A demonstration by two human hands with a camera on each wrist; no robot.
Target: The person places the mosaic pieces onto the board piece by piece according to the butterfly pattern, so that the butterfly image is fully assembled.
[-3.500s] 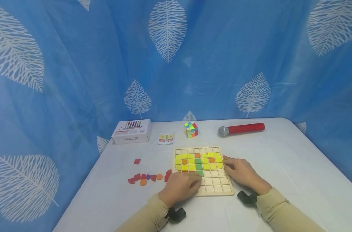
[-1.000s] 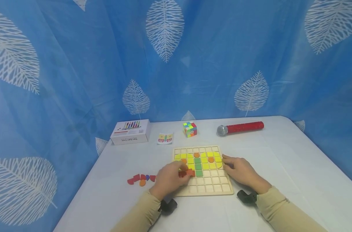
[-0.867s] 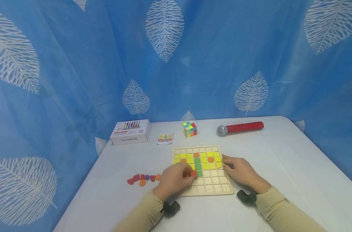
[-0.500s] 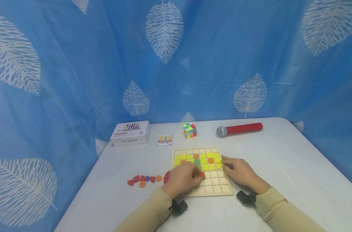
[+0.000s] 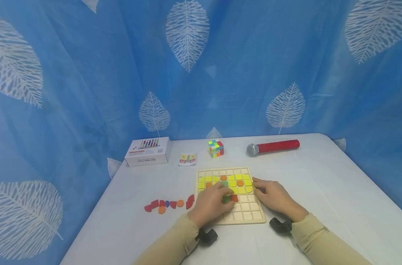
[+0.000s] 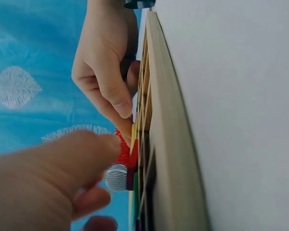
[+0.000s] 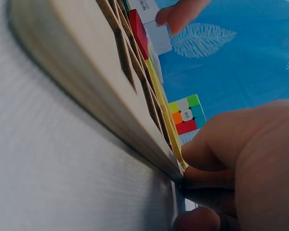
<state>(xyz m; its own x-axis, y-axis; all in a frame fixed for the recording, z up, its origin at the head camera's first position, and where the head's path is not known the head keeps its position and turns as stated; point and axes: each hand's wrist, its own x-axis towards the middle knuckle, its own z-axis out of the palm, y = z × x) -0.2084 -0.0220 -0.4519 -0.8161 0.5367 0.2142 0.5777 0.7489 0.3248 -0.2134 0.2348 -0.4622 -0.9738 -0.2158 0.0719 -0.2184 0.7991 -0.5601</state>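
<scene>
A wooden grid board (image 5: 248, 217) lies on the table, partly filled with yellow, orange, green and red tiles. My left hand (image 5: 210, 204) hovers over its middle and hides part of the tiles. Right by those fingertips, a red square tile (image 5: 234, 198) sits just right of the green column; in the right wrist view the red tile (image 7: 138, 33) stands slightly proud of the grid, with a gap to the left fingertips (image 7: 183, 14). My right hand (image 5: 276, 197) holds the board's right edge between thumb and fingers, beside the yellow tiles.
Loose red, orange and blue pieces (image 5: 173, 204) lie left of the board. Behind stand a white box (image 5: 148, 151), a pattern card (image 5: 187, 159), a puzzle cube (image 5: 216, 148) and a red microphone (image 5: 273, 147).
The single red square from the table's left has gone from there. My left hand carried a red square rightward across the board and let go right of the green column. The right hand stayed.
</scene>
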